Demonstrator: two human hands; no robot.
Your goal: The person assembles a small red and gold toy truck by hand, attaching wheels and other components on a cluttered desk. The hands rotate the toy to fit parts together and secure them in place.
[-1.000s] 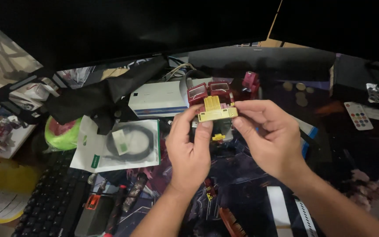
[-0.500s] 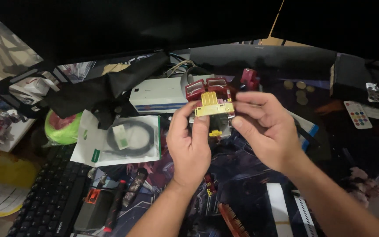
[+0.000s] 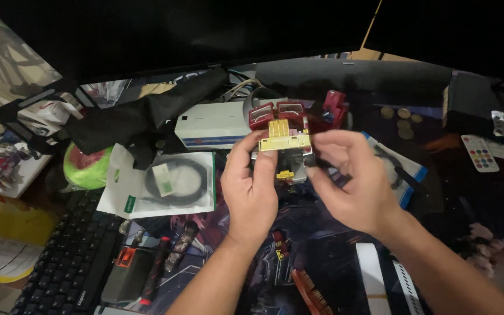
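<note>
At the lower left of the frame a black keyboard (image 3: 59,268) lay on the bench (image 3: 473,198), with a green round object (image 3: 86,166) above it. Right of that, a clear bag holding a coiled black cable (image 3: 164,184) lay flat, partly under a black folded cloth (image 3: 141,119). A white box with blue stripes (image 3: 214,129) sat just above centre. At centre frame the left hand (image 3: 252,186) held a red, yellow and grey toy robot (image 3: 284,140) above the bench, its fingers (image 3: 241,153) closed around the toy's left side and lower body. The right hand (image 3: 354,181) was just right of the toy, fingers curled and pinched near its right edge; motion blur prevented confirming contact. Further right, several coins (image 3: 402,119) lay near the upper edge of the bench, and a small white remote with coloured buttons (image 3: 481,153) rested at the far right.
</note>
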